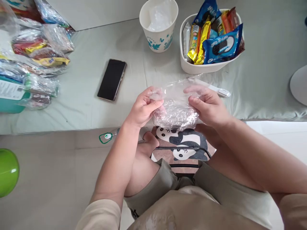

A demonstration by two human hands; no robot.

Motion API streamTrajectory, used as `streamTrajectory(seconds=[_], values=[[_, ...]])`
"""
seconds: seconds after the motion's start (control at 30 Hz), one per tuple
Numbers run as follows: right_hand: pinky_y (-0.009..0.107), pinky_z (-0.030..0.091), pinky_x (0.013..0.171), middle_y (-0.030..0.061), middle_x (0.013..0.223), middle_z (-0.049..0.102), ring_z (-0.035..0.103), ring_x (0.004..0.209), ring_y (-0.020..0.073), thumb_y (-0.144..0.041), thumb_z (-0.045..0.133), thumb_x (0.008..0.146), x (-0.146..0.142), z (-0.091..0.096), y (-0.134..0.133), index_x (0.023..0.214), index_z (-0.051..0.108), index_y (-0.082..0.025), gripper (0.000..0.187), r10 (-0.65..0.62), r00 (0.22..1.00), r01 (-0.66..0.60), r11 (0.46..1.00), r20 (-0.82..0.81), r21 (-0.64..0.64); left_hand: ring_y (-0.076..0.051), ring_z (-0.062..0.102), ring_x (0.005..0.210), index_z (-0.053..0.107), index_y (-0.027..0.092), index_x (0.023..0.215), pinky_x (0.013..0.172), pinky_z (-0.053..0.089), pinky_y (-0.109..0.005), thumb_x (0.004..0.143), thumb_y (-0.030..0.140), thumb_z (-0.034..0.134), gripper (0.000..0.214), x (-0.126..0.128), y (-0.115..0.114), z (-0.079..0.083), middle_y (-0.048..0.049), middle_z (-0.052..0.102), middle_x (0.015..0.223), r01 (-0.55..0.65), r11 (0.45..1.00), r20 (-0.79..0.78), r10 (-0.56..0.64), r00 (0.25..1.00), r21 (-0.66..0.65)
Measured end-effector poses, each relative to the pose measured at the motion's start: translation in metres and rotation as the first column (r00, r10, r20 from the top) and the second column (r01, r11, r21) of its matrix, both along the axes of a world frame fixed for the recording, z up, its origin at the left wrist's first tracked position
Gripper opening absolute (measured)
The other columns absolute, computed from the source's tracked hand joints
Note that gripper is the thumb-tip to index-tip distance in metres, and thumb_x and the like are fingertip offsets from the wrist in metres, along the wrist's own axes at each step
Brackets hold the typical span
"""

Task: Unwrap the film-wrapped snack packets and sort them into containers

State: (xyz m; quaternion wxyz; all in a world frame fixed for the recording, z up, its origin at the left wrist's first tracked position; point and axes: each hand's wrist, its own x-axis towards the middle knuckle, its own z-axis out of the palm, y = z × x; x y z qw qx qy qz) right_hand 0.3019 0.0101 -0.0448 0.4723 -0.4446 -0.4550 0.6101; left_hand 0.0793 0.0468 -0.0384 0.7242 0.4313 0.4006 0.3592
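Observation:
Between my two hands a crinkled clear plastic bag (176, 110) is stretched out over the near edge of the table. My left hand (145, 107) pinches its left side between thumb and fingers. On the other side, my right hand (207, 103) grips the bag the same way, with some fingers behind the film. Nothing distinct shows inside the bag. Just behind my right hand lies a white stick-like object (222, 92), partly covered by the bag. A white bin (209, 67) full of wrapped snacks stands beyond it, with a blue cookie packet (223, 46) on top.
A paper cup (158, 38) holding crumpled clear plastic stands left of the bin. A black phone (112, 80) lies on the cloth-covered table (81, 108). Many plastic-wrapped packets (40, 57) are heaped at the left. A green round object (8, 172) is on the floor side.

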Motion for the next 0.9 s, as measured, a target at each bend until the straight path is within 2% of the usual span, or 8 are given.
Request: streamTrajectory(seconds=[0.13,0.3,0.4,0.5,0.6,0.7,0.8,0.9], values=[[0.025,0.037,0.05,-0.0022,0.064,0.056,0.047,0.054,0.0089,-0.033,0.079,0.08,0.002,0.003,0.002,0.076,0.065,-0.022,0.018,-0.006,0.995,0.007,1.0,-0.095,0.011,-0.006,0.042,0.038,0.053,0.026,0.083,0.039,0.04,-0.021,0.071,0.042,0.09,0.042,-0.008,0.005,-0.003,0.0107,0.047,0.053,0.016,0.999,0.039,-0.018,0.999,0.049],[0.029,0.041,0.051,0.004,0.069,0.058,0.051,0.057,0.0129,-0.053,0.062,0.088,0.006,0.006,0.005,0.072,0.063,-0.02,0.037,0.1,0.994,-0.103,0.992,-0.036,-0.075,-0.009,0.039,0.038,0.052,0.028,0.094,0.039,0.031,-0.021,0.077,0.041,0.078,0.033,-0.012,0.008,-0.009,0.0092,0.039,0.052,-0.036,0.999,-0.041,0.036,0.999,0.004],[0.027,0.034,0.051,-0.0012,0.068,0.051,0.044,0.056,0.0094,-0.041,0.075,0.082,0.003,0.005,0.004,0.08,0.06,-0.021,0.026,0.045,0.976,-0.036,0.998,0.212,-0.046,-0.012,0.052,0.046,0.055,0.026,0.105,0.047,0.044,-0.026,0.087,0.052,0.062,0.033,-0.009,0.007,-0.008,0.0044,0.051,0.064,-0.052,0.996,-0.067,0.047,0.997,-0.071],[0.027,0.034,0.053,-0.0023,0.082,0.055,0.041,0.057,0.0073,-0.022,0.081,0.071,0.0,0.003,0.002,0.099,0.062,-0.022,0.034,-0.005,0.917,-0.033,0.996,0.398,0.088,-0.012,0.061,0.055,0.055,0.027,0.115,0.051,0.047,-0.025,0.081,0.044,0.075,0.043,-0.004,0.002,-0.007,0.0032,0.061,0.076,-0.016,0.999,-0.152,0.009,0.988,-0.045],[0.028,0.038,0.054,0.0011,0.099,0.059,0.044,0.062,0.008,-0.018,0.076,0.07,0.0,-0.001,0.002,0.109,0.062,-0.024,0.042,-0.044,0.922,-0.029,0.983,0.384,0.182,-0.01,0.061,0.055,0.056,0.027,0.115,0.052,0.046,-0.022,0.07,0.017,0.077,0.051,-0.001,-0.002,-0.009,0.004,0.068,0.08,-0.026,1.0,-0.268,0.027,0.963,0.006],[0.027,0.037,0.052,-0.001,0.086,0.055,0.043,0.059,0.0089,-0.016,0.072,0.073,0.006,-0.01,0.006,0.112,0.059,-0.026,0.042,-0.108,0.955,0.067,0.986,0.275,0.155,-0.008,0.057,0.052,0.057,0.025,0.103,0.052,0.046,-0.02,0.064,0.005,0.064,0.044,-0.003,0.0,-0.008,0.0065,0.066,0.072,-0.091,0.995,-0.327,0.097,0.94,0.033],[0.026,0.033,0.051,-0.0037,0.073,0.046,0.039,0.056,0.0087,-0.013,0.069,0.076,0.01,-0.014,0.01,0.11,0.058,-0.027,0.039,-0.195,0.951,0.166,0.977,0.24,0.136,-0.009,0.063,0.061,0.056,0.023,0.091,0.057,0.05,-0.019,0.071,0.009,0.063,0.025,-0.005,0.004,-0.007,0.0037,0.066,0.074,-0.205,0.977,-0.278,0.212,0.937,0.055],[0.027,0.037,0.054,-0.0027,0.077,0.049,0.042,0.059,0.0087,-0.012,0.071,0.076,0.008,-0.009,0.008,0.106,0.06,-0.027,0.035,-0.194,0.947,0.147,0.971,0.258,0.188,-0.014,0.071,0.092,0.057,0.024,0.099,0.078,0.058,-0.024,0.084,0.03,0.072,0.021,-0.002,0.004,-0.01,-0.003,0.072,0.105,-0.187,0.98,-0.173,0.196,0.965,0.065]])
